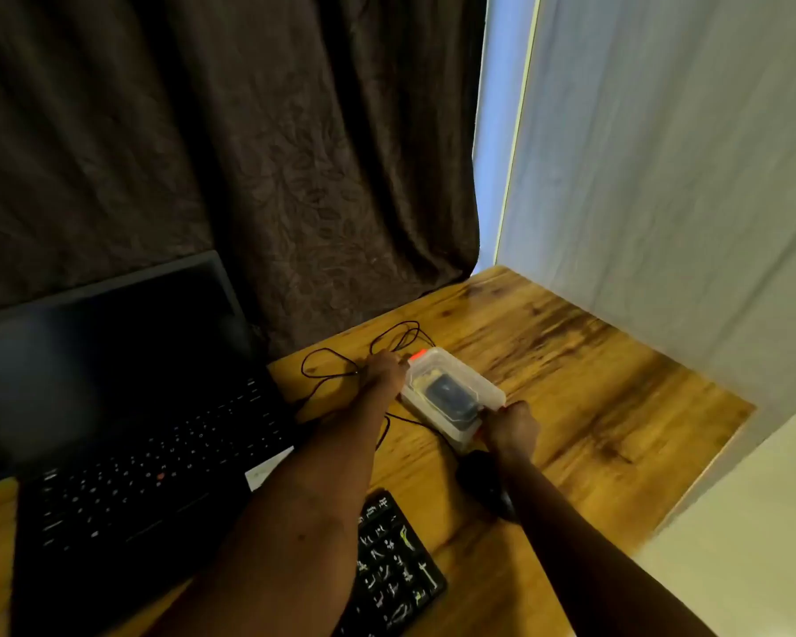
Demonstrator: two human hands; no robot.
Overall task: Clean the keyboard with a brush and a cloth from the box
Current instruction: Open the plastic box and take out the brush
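Observation:
A clear plastic box [451, 392] with orange clips lies on the wooden desk, a dark item and something yellowish showing through its lid. My left hand [383, 366] grips the box's far-left end by the orange clip. My right hand [510, 425] grips its near-right end. A black keyboard [396, 572] lies at the bottom centre, mostly hidden under my left forearm. No brush or cloth is plainly visible.
An open black laptop [125, 406] stands at the left. A thin black cable [341, 360] loops behind the box. A black mouse [483, 480] lies under my right wrist. A brown curtain hangs behind, a white wall [662, 177] runs along the right, and bare wooden desk [593, 383] lies right of the box.

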